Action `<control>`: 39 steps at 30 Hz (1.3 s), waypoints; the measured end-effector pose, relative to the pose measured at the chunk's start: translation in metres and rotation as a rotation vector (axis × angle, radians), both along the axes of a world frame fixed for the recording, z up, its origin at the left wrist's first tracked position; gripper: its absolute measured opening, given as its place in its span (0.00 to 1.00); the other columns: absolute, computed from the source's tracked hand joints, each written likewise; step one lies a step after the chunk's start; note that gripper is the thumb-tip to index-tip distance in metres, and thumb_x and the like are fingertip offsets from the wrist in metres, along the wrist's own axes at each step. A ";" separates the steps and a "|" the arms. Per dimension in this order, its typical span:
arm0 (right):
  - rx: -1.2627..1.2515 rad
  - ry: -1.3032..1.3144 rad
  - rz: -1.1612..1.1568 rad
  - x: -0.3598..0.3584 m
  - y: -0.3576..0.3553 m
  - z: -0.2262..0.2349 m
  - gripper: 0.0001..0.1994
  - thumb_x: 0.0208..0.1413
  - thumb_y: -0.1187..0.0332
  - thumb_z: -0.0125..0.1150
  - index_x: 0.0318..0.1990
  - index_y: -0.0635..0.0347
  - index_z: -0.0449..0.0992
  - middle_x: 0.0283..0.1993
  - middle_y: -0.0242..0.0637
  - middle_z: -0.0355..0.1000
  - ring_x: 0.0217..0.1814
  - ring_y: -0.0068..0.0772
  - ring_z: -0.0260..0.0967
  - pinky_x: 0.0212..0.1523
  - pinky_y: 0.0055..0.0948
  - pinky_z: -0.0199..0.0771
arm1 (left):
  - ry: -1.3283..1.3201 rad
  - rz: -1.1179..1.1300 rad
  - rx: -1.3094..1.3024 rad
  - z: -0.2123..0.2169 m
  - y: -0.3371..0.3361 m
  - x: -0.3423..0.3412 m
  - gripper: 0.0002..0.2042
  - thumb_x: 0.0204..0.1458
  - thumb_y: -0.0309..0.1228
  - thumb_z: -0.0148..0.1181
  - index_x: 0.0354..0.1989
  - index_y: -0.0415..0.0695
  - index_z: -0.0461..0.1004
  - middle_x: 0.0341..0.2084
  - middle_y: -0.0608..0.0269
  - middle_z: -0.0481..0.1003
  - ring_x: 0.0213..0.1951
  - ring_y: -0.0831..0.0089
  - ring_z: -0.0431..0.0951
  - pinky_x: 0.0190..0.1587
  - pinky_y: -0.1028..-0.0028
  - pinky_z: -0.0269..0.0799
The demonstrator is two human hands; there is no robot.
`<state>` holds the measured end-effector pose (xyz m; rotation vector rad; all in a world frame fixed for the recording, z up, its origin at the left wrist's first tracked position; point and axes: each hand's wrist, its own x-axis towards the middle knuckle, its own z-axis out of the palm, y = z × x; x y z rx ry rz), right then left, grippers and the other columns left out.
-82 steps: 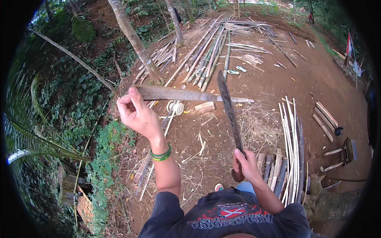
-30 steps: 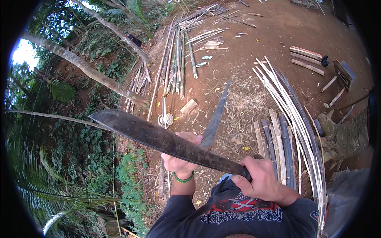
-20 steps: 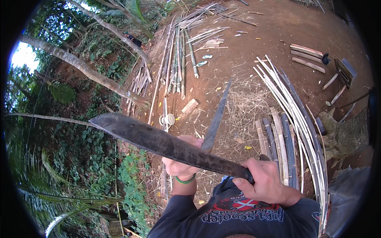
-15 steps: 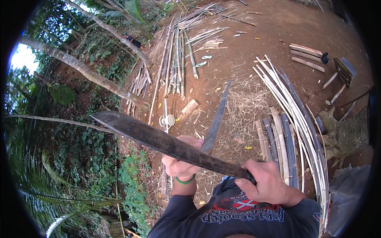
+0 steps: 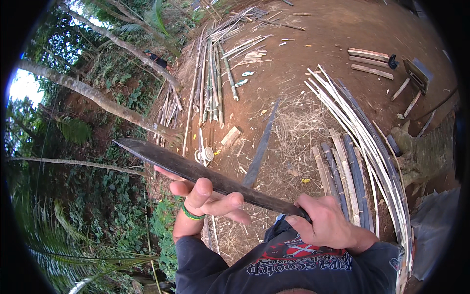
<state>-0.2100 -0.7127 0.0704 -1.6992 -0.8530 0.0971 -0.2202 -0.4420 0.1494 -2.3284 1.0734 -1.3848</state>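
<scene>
1. Head view, lower centre: long dark machete [image 5: 196,169] held across the chest, tip pointing toward 10 o'clock, handle end at about 4 o'clock from the blade's middle.
2. Right hand [image 5: 328,225] wrapped fully round the handle, fingers [image 5: 306,215] closed tight with no gap showing; grip itself mostly hidden under the fist.
3. Left hand [image 5: 208,198] under and against the flat of the blade near mid-length, fingers half curled and loose, pinching rather than clenching; green wristband [image 5: 192,214] on that wrist.
4. Behind the blade, a slim dark bamboo strip [image 5: 262,144] running toward 12 o'clock, lower end hidden behind the machete; impossible to tell which hand, if any, carries it.
5. Likely handling: stiff steel, blade-heavy toward the tip, edge sharp, flat probably smooth and slick. Best taken by the handle, with any support on the flat or spine only, never across the edge.
6. Around: curved pale bamboo slats [image 5: 362,132] at 2 o'clock, bamboo poles [image 5: 215,73] at 12 o'clock, bare red earth [image 5: 323,34] beyond.
</scene>
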 end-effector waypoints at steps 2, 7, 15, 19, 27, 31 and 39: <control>-0.003 -0.007 0.027 -0.004 0.000 0.001 0.17 0.57 0.57 0.65 0.29 0.63 0.69 0.15 0.44 0.68 0.15 0.51 0.70 0.18 0.44 0.68 | -0.187 -0.044 -0.088 0.017 -0.008 -0.008 0.33 0.57 0.70 0.32 0.68 0.74 0.60 0.76 0.68 0.34 0.75 0.63 0.18 0.70 0.42 0.07; -0.048 0.051 0.023 0.000 -0.008 0.008 0.13 0.55 0.64 0.63 0.30 0.67 0.71 0.18 0.51 0.67 0.19 0.55 0.69 0.21 0.45 0.66 | -0.415 -0.033 -0.016 0.083 -0.041 0.004 0.39 0.58 0.70 0.20 0.73 0.64 0.50 0.75 0.59 0.33 0.75 0.59 0.20 0.70 0.47 0.07; -0.150 0.035 -0.111 0.009 0.000 -0.007 0.19 0.60 0.57 0.60 0.28 0.66 0.71 0.14 0.51 0.66 0.17 0.58 0.69 0.21 0.50 0.67 | -0.497 -0.071 -0.088 0.093 -0.024 -0.004 0.42 0.59 0.68 0.22 0.71 0.48 0.50 0.71 0.41 0.48 0.73 0.50 0.43 0.71 0.48 0.36; -0.141 0.116 -0.214 0.033 0.014 -0.027 0.20 0.63 0.57 0.57 0.27 0.69 0.72 0.14 0.54 0.66 0.19 0.60 0.69 0.23 0.50 0.65 | -0.089 -0.320 -0.702 -0.042 -0.009 0.011 0.32 0.60 0.55 0.48 0.64 0.42 0.58 0.52 0.50 0.67 0.55 0.58 0.69 0.57 0.57 0.71; 0.027 0.235 -0.365 0.073 0.048 -0.095 0.21 0.66 0.58 0.50 0.30 0.69 0.74 0.19 0.50 0.67 0.23 0.37 0.68 0.27 0.41 0.65 | 1.934 0.071 -2.443 -0.386 -0.081 0.004 0.22 0.63 0.51 0.51 0.48 0.42 0.63 0.35 0.58 0.65 0.38 0.65 0.66 0.41 0.67 0.61; 0.014 0.644 -0.399 0.063 0.034 -0.146 0.22 0.64 0.56 0.55 0.27 0.67 0.72 0.17 0.34 0.66 0.20 0.25 0.65 0.22 0.30 0.64 | 1.973 0.208 -2.574 -0.381 -0.079 -0.006 0.16 0.63 0.48 0.54 0.32 0.48 0.69 0.16 0.68 0.69 0.20 0.75 0.72 0.23 0.76 0.67; -0.083 0.631 -0.149 -0.047 0.059 -0.151 0.16 0.58 0.59 0.65 0.26 0.62 0.71 0.15 0.23 0.60 0.18 0.13 0.53 0.20 0.25 0.49 | 1.629 -0.130 -2.890 -0.344 0.016 -0.048 0.15 0.65 0.38 0.52 0.41 0.35 0.71 0.29 0.59 0.77 0.27 0.72 0.78 0.31 0.77 0.80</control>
